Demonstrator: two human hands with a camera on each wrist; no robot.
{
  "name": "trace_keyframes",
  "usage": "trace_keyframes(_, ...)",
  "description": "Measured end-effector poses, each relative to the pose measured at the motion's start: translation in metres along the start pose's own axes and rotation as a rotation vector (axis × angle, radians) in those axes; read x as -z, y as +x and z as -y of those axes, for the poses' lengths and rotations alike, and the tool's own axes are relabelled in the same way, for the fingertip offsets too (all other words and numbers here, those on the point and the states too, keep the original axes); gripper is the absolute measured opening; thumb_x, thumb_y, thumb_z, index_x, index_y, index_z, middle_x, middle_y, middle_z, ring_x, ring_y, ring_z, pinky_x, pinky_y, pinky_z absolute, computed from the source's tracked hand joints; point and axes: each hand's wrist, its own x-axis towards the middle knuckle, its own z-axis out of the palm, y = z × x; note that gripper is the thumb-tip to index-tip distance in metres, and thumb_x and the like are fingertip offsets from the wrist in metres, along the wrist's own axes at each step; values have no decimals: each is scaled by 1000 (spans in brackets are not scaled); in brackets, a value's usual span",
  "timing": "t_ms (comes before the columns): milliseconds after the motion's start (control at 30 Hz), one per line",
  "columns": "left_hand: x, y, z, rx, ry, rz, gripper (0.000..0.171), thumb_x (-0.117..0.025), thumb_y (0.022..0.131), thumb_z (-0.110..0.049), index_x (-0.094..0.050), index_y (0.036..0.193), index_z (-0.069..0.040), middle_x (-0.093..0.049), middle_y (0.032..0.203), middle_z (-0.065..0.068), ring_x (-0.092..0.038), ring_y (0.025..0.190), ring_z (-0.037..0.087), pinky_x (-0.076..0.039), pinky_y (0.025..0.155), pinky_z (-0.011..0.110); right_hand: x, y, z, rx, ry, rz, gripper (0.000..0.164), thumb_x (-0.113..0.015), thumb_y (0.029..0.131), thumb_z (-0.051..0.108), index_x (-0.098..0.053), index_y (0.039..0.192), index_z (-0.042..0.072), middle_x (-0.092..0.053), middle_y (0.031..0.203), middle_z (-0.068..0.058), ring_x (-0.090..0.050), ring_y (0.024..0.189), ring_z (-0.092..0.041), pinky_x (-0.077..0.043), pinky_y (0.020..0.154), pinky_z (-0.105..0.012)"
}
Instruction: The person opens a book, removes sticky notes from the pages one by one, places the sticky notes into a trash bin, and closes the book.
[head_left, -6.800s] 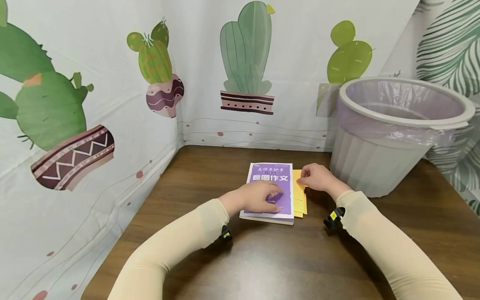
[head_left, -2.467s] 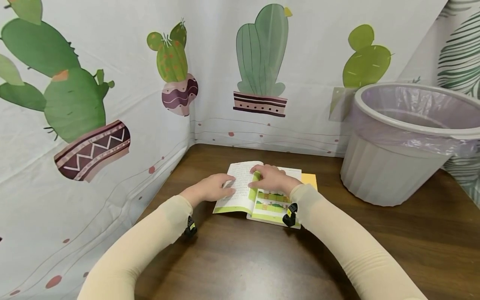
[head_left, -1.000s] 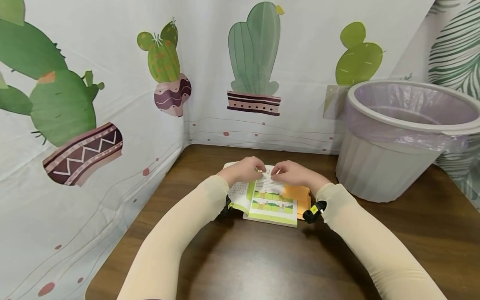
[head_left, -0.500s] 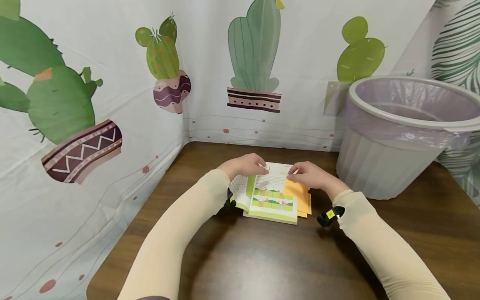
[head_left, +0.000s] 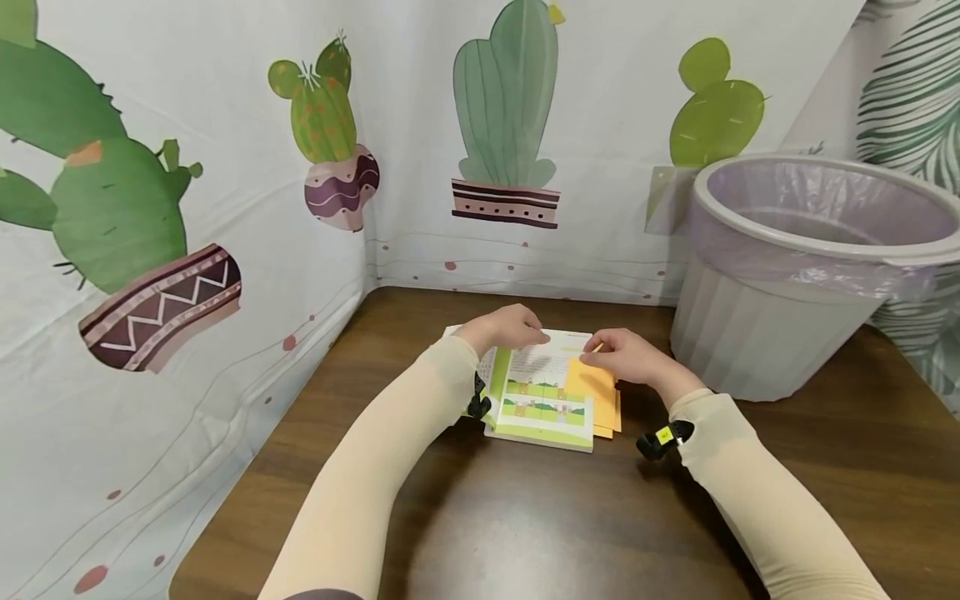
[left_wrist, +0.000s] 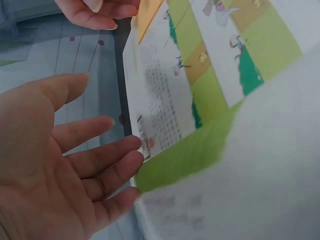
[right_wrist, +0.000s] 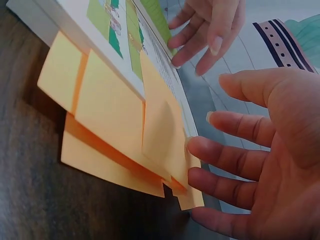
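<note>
An open book (head_left: pixel 536 367) with printed text and green-bordered cartoon pictures lies on the table. My left hand (head_left: pixel 510 327) is over its top edge by the gutter; in the left wrist view its fingertips rest at the green strip (left_wrist: pixel 190 160), fingers relaxed and nothing gripped. One orange paper slip (right_wrist: pixel 162 125) lies on the right page, and several more orange slips (right_wrist: pixel 107 110) stick out from the book's right side. My right hand (right_wrist: pixel 260 150) has loosely straight fingers, with some fingertips right at the slips' edge; thumb and index stand apart.
A grey bin (head_left: pixel 757 333) with a purple liner stands at the right of the brown table (head_left: pixel 510 533). Behind and left hangs a white cloth (head_left: pixel 412 125) printed with cacti. Black cameras sit on both wrists.
Earlier the book was closed, purple cover up; it has since been opened and an orange slip laid on its right page. Lately my right hand drew back rightward, while my left shifted slightly right.
</note>
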Motion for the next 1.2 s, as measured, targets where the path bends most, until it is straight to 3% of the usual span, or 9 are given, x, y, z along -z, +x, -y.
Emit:
trace_keyframes(233,-15,9,2,-80,-25,-84,52,-55,104,-43,-59,145,-11,-60,147,7,-59,132,25,-49,111,44,-6,-1,-4,-7,-15,-7,34,-67,98,37,-69,116,9,-67,92,-8,-59,78,-19,-49,69,-30)
trace_keyframes(367,-19,10,-2,-130,3,-86,49,-56,104,-42,-60,143,-11,-61,146,6,-58,134,25,-49,112,43,-7,-1,-2,-13,-37,-16,35,-67,98,39,-70,118,10,-69,102,-9,-59,85,-22,-51,74,-32)
trace_keyframes(633,-23,4,-5,-83,79,-67,48,-58,103,-43,-60,143,-17,-64,142,6,-61,130,22,-50,110,42,-6,-1,1,-39,-51,-10,42,-65,99,43,-73,121,8,-72,123,-13,-63,100,-24,-55,87,-39)
trace_keyframes(967,-22,-3,-5,-85,50,-20,51,-59,102,-43,-58,145,-15,-60,144,8,-56,134,24,-46,114,46,-9,-2,-2,-100,-68,-69,39,-65,99,38,-75,117,5,-72,117,-14,-62,88,-21,-52,73,-30)
trace_keyframes(1200,-22,-3,-5,-79,67,-14,49,-59,102,-45,-63,140,-16,-61,146,5,-56,135,23,-47,113,43,-12,-3,-6,-87,-108,-119,33,-65,97,24,-73,120,2,-71,123,-19,-66,88,-23,-56,74,-34)
